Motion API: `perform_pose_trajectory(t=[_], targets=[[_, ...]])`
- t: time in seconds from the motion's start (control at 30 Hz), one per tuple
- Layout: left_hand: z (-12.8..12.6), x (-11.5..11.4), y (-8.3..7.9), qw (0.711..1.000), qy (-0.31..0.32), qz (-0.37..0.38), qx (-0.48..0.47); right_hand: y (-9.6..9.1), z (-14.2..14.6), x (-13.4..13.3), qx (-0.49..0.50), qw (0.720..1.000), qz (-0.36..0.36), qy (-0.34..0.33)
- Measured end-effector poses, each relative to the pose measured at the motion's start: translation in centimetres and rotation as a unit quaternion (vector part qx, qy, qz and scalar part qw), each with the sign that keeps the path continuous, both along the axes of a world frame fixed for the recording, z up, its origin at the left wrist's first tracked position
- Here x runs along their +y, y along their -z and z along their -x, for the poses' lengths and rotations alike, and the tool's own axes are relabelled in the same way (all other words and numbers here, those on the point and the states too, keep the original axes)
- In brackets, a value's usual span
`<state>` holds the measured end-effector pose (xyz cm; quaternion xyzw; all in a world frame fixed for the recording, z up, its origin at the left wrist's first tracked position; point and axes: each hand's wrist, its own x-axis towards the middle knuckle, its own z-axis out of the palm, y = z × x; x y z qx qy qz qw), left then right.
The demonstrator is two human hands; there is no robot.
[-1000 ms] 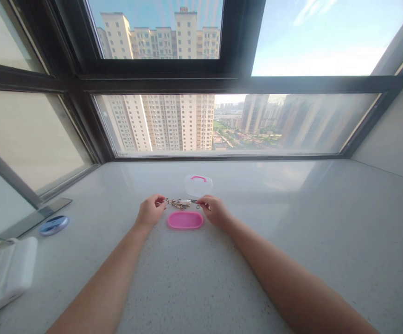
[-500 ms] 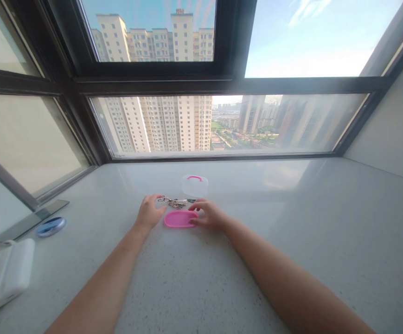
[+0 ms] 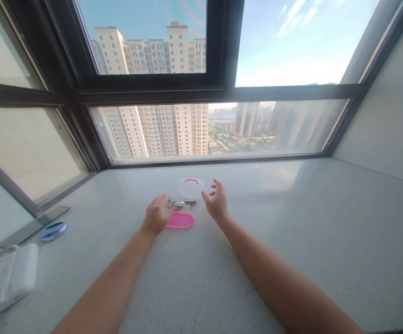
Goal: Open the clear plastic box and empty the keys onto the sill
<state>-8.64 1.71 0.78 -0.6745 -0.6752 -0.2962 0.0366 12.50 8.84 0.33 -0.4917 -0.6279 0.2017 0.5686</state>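
A shallow pink oval tray point(image 3: 183, 221) lies on the pale speckled sill. My left hand point(image 3: 157, 215) is at its left end, fingers apart and thumb over the rim; whether it touches the tray I cannot tell. Just beyond the tray lies a small heap of metal pieces point(image 3: 178, 204), some like key rings or clasps, too small to name surely. Behind them stands a clear plastic box point(image 3: 187, 191) with a pink handle point(image 3: 191, 181). My right hand point(image 3: 216, 202) hovers right of the box, fingers spread and holding nothing.
On the left lie a round blue-lavender object point(image 3: 53, 231), a flat glassy strip point(image 3: 44, 222) and a white device point(image 3: 13, 273) with a cable. Dark-framed windows point(image 3: 152, 97) edge the sill at the back, and a white wall point(image 3: 378, 130) rises at the right.
My right hand has left the tray's right end and moved up and right, beside the clear box. My left hand has shifted right, over the tray's left end. The view has tilted slightly.
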Motion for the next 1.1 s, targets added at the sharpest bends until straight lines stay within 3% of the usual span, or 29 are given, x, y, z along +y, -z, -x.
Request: perform_pose_trajectory(t=[0.07,0.13,0.23,0.33,0.47,0.67,0.87,1.0,1.1], targets=[[-2.3,-0.8,-0.4,0.986,0.146,-0.002,0.078,0.5,0.1,1.2,0.055,0.994,0.096,-0.004],[-4.4,-1.5,-0.5,0.956,0.26,0.028,0.135,1.3,0.2,2.3,0.07,0.983,0.151,-0.072],[-6.3,-1.9,-0.2,0.935,0.314,0.075,0.146,2.5,0.7,3.3,0.103,0.96,0.198,-0.169],[-5.8,-1.7,0.1,0.941,0.312,0.089,0.098,3.3,1.4,3.5,0.098,0.952,0.188,-0.223],[-3.8,-1.2,-0.1,0.944,0.317,0.087,0.016,3.5,1.8,3.0,0.025,0.959,0.146,-0.24],[-2.5,-1.0,-0.3,0.936,0.329,0.085,-0.087,3.5,1.6,3.6,-0.033,0.972,0.119,-0.198],[-2.5,-1.4,-0.3,0.939,0.312,0.089,-0.117,2.3,3.1,5.8,-0.087,0.976,0.124,-0.156],[-2.0,-1.1,-0.1,0.955,0.263,0.022,-0.138,1.7,4.1,6.3,-0.019,0.978,0.101,-0.182],[-1.1,-0.4,-0.3,0.971,0.161,-0.064,-0.162,1.1,3.7,5.9,0.121,0.946,0.097,-0.285]])
